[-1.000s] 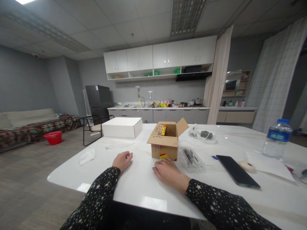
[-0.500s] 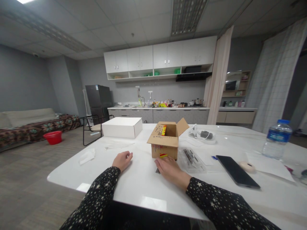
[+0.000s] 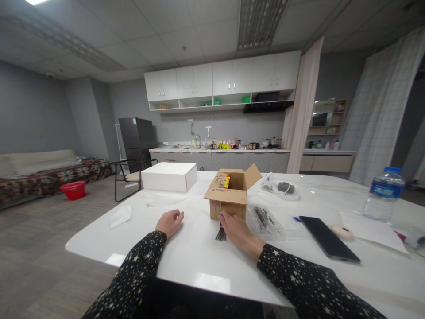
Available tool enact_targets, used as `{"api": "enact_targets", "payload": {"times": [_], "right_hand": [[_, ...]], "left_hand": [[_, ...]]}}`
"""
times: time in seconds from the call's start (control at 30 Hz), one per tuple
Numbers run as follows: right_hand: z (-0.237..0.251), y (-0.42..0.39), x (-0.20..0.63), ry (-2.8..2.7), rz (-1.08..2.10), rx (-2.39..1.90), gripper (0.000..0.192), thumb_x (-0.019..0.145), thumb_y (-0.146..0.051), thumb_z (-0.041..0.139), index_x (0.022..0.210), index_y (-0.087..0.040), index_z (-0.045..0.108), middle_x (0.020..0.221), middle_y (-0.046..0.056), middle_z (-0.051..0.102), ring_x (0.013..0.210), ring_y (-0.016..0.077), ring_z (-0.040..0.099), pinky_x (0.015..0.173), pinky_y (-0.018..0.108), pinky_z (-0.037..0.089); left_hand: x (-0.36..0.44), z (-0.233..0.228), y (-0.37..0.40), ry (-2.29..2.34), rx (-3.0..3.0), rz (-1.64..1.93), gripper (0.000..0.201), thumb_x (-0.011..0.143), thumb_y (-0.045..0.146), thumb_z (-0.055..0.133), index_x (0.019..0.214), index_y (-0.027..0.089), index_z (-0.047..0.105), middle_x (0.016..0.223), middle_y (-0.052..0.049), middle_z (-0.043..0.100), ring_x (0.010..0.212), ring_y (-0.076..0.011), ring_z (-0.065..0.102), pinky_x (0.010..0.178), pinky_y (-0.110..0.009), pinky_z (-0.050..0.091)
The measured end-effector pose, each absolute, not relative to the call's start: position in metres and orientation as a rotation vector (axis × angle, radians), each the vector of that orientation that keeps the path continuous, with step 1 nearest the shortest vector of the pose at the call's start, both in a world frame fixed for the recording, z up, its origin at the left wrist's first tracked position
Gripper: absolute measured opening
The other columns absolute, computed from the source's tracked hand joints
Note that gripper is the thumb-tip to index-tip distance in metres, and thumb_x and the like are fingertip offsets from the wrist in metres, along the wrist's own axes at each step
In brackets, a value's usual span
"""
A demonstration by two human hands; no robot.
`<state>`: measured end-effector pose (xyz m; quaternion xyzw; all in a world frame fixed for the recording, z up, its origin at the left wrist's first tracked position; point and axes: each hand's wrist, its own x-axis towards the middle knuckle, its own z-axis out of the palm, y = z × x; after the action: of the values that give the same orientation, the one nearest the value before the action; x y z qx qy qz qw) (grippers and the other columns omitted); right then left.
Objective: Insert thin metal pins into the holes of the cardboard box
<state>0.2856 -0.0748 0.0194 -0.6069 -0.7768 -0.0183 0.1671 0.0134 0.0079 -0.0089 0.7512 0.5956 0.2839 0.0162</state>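
— Two hands on the table [image 3: 99,241], both in starry sleeves. Start at the left: what is there?

— A tissue [image 3: 120,217] lies near the left edge, and a shut white box [image 3: 169,176] sits farther back. The left hand [image 3: 169,223] rests just in front of them, fingers curled loosely under, holding nothing. It has not moved in the last second.

— And the right one?

— That is what changed. The right hand [image 3: 236,229] lay flat on the table, short of the carton [image 3: 229,196]; now it has slid forward, and its fingertips touch the carton's front wall. Where the palm was, a small dark bundle [image 3: 221,233] shows, thin sticks or ties lying on the table just left of the hand. I cannot tell exactly what they are.

— Is it gripping them?

— No, the hand is open and flat, fingers together, nothing in it. I'd judge it is going for the carton, whose flaps stand open.

— Farther right?

— A clear packet [image 3: 265,220] just beside the hand, then a phone [image 3: 328,239], and a bottle [image 3: 382,193] well apart.
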Motion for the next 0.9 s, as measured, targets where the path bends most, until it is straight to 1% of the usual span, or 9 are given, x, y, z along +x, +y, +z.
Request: {"api": "enact_targets", "payload": {"times": [0.23, 0.4, 0.5, 0.63, 0.7, 0.8, 0.83, 0.9], "right_hand": [[0.013, -0.069, 0.286, -2.190, -0.049, -1.716, 0.034, 0.104, -0.032, 0.027, 0.105, -0.017, 0.058, 0.094, 0.011, 0.073, 0.087, 0.0228, 0.067, 0.074, 0.031, 0.039], [0.011, -0.068, 0.288, -2.127, 0.022, -1.659, 0.033, 0.104, -0.033, 0.029, 0.103, -0.019, 0.059, 0.092, 0.009, 0.072, 0.086, 0.0230, 0.066, 0.072, 0.030, 0.040], [0.011, -0.069, 0.290, -2.116, 0.062, -1.504, 0.031, 0.103, -0.031, 0.032, 0.096, -0.019, 0.059, 0.091, 0.007, 0.071, 0.087, 0.0214, 0.066, 0.076, 0.030, 0.041], [0.009, -0.074, 0.288, -2.122, 0.167, -1.160, 0.026, 0.101, -0.030, 0.035, 0.092, -0.021, 0.058, 0.095, 0.007, 0.068, 0.090, 0.0188, 0.064, 0.080, 0.029, 0.044], [0.009, -0.079, 0.285, -2.103, 0.284, -1.052, 0.024, 0.101, -0.032, 0.037, 0.091, -0.021, 0.056, 0.087, 0.005, 0.067, 0.082, 0.0175, 0.064, 0.076, 0.029, 0.046], [0.007, -0.083, 0.277, -1.967, 0.610, -0.951, 0.026, 0.100, -0.039, 0.038, 0.089, -0.020, 0.053, 0.067, 0.000, 0.062, 0.063, 0.0149, 0.063, 0.064, 0.028, 0.049], [0.006, -0.083, 0.274, -1.894, 0.737, -0.915, 0.029, 0.099, -0.043, 0.038, 0.088, -0.020, 0.052, 0.065, 0.000, 0.062, 0.060, 0.0146, 0.063, 0.061, 0.028, 0.049], [0.004, -0.081, 0.268, -1.728, 0.962, -0.844, 0.035, 0.096, -0.052, 0.042, 0.086, -0.019, 0.049, 0.074, 0.003, 0.066, 0.062, 0.0157, 0.067, 0.058, 0.028, 0.051]], "left_hand": [[0.014, -0.009, 0.007, 1.862, 2.327, 0.871, 0.038, 0.085, 0.049, 0.035, 0.060, 0.022, 0.045, 0.060, -0.002, 0.054, 0.063, -0.0174, 0.048, 0.064, -0.028, 0.031], [0.014, -0.009, 0.007, 1.847, 2.332, 0.884, 0.038, 0.084, 0.050, 0.035, 0.060, 0.022, 0.046, 0.061, -0.002, 0.054, 0.063, -0.0176, 0.049, 0.065, -0.028, 0.032], [0.014, -0.008, 0.006, 1.853, 2.329, 0.882, 0.038, 0.084, 0.049, 0.035, 0.060, 0.022, 0.047, 0.061, -0.002, 0.054, 0.063, -0.0177, 0.049, 0.065, -0.028, 0.032], [0.014, -0.007, 0.006, 1.855, 2.332, 0.880, 0.038, 0.084, 0.049, 0.035, 0.060, 0.022, 0.046, 0.060, -0.002, 0.054, 0.062, -0.0174, 0.048, 0.065, -0.028, 0.032], [0.013, -0.007, 0.006, 1.850, 2.330, 0.884, 0.038, 0.084, 0.049, 0.035, 0.060, 0.022, 0.046, 0.060, -0.002, 0.054, 0.062, -0.0173, 0.049, 0.065, -0.028, 0.032], [0.013, -0.008, 0.007, 1.843, 2.331, 0.893, 0.038, 0.085, 0.049, 0.035, 0.060, 0.022, 0.047, 0.060, -0.002, 0.055, 0.062, -0.0173, 0.049, 0.065, -0.028, 0.033], [0.012, -0.008, 0.007, 1.842, 2.332, 0.895, 0.038, 0.085, 0.049, 0.035, 0.060, 0.022, 0.047, 0.061, -0.002, 0.055, 0.063, -0.0173, 0.049, 0.065, -0.028, 0.033], [0.012, -0.009, 0.007, 1.843, 2.332, 0.894, 0.038, 0.085, 0.049, 0.035, 0.061, 0.022, 0.047, 0.061, -0.002, 0.055, 0.062, -0.0172, 0.049, 0.065, -0.028, 0.033]]}}
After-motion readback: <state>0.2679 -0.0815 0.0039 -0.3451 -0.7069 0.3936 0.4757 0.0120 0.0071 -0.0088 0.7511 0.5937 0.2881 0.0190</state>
